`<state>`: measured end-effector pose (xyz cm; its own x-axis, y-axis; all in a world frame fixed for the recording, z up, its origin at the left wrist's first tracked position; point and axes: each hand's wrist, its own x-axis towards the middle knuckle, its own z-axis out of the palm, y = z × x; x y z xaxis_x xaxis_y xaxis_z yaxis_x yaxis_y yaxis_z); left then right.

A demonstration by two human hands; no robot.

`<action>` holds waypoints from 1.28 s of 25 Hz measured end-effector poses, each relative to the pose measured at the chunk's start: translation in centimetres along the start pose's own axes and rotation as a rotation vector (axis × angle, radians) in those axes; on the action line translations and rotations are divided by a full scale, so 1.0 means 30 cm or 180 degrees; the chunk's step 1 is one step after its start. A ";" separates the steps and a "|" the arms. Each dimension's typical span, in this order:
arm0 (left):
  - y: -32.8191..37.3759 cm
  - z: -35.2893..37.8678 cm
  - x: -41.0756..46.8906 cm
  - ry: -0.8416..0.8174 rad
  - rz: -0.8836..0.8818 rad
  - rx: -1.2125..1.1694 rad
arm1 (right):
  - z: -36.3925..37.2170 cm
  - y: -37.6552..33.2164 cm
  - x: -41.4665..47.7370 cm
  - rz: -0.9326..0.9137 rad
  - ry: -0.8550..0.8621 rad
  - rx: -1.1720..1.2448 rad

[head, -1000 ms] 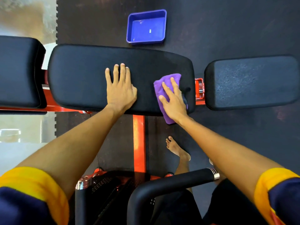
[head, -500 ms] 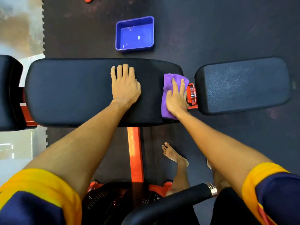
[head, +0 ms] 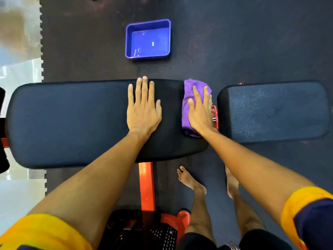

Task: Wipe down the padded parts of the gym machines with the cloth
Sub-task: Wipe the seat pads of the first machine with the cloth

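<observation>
The cloth (head: 185, 118) has been pushed to the far right corner of the pad (head: 72, 123) and is pressed under the flat, open right grip (head: 200, 112). The left grip (head: 143, 109) is still laid open on the pad.

Two grips: left grip (head: 143, 112), right grip (head: 201, 112). One purple cloth (head: 187, 98), under the right grip. Three black pads: long pad (head: 72, 123) under both grips, short pad (head: 273, 112) just right of the right grip, pad sliver (head: 2, 159) far left of the left grip. One blue tray (head: 128, 42) beyond the grips. Two bare feet: left foot (head: 189, 179), right foot (head: 232, 184). One orange post (head: 146, 184).
</observation>
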<state>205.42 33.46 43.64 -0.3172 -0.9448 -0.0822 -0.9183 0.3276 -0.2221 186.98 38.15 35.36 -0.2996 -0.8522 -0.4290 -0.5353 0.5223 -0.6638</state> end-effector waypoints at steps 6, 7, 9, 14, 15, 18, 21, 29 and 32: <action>-0.002 0.005 0.003 0.0014 -0.0043 -0.0066 | 0.033 -0.174 -0.020 -0.1095 -0.0028 -0.0065; -0.001 0.002 0.005 -0.0004 -0.0063 -0.0085 | 0.024 -0.126 -0.048 -0.1226 -0.0096 -0.0247; -0.001 0.000 0.008 -0.0031 -0.0104 -0.0086 | -0.016 -0.042 -0.022 -0.1101 -0.0145 -0.0451; 0.003 0.001 0.005 0.0030 -0.0127 -0.0095 | -0.017 -0.208 0.161 -0.0210 -0.0035 0.0130; 0.002 0.002 0.007 0.0038 -0.0122 -0.0100 | 0.007 -0.274 0.163 -0.0686 -0.0065 0.0012; 0.001 0.000 0.012 0.0074 -0.0147 -0.0101 | 0.021 -0.339 0.165 -0.1705 -0.0232 -0.0363; 0.002 -0.001 0.007 0.0069 -0.0136 -0.0111 | -0.050 -0.218 0.272 -0.1210 -0.0157 -0.0899; 0.000 0.003 0.009 0.0110 -0.0131 -0.0091 | -0.036 -0.311 0.246 -0.0461 -0.0057 -0.0427; -0.001 -0.001 0.010 0.0154 -0.0131 -0.0076 | -0.011 -0.382 0.177 -0.1415 -0.0252 -0.0315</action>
<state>205.35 33.17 43.65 -0.2895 -0.9568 -0.0262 -0.9361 0.2887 -0.2010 191.26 27.62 40.88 0.0352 -0.9858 -0.1639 -0.6721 0.0981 -0.7340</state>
